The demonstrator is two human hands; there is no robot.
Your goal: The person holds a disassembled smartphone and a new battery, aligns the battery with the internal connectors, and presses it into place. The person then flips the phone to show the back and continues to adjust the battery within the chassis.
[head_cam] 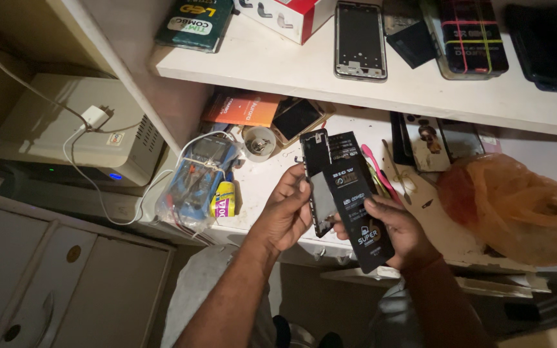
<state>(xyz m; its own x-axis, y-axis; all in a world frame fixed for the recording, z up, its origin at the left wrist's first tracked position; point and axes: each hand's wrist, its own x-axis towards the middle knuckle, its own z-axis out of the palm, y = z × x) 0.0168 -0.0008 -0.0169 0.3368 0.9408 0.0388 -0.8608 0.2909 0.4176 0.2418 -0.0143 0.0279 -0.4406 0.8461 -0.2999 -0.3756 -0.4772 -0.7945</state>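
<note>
My left hand (286,212) grips a black phone frame (318,169) by its left edge, holding it upright over the front of the white bench. My right hand (402,231) holds a long black packaged part (358,206) with printed labels, laid against the right side of the frame so that the two overlap. Both are in front of my body, just above the bench edge.
A multimeter in a clear bag (196,182), a small yellow bottle (225,201), a tape roll (258,142) and an orange plastic bag (517,206) lie on the bench (265,187). The shelf (420,90) above carries a phone frame (360,40) and boxes. A white power unit (72,129) stands at left.
</note>
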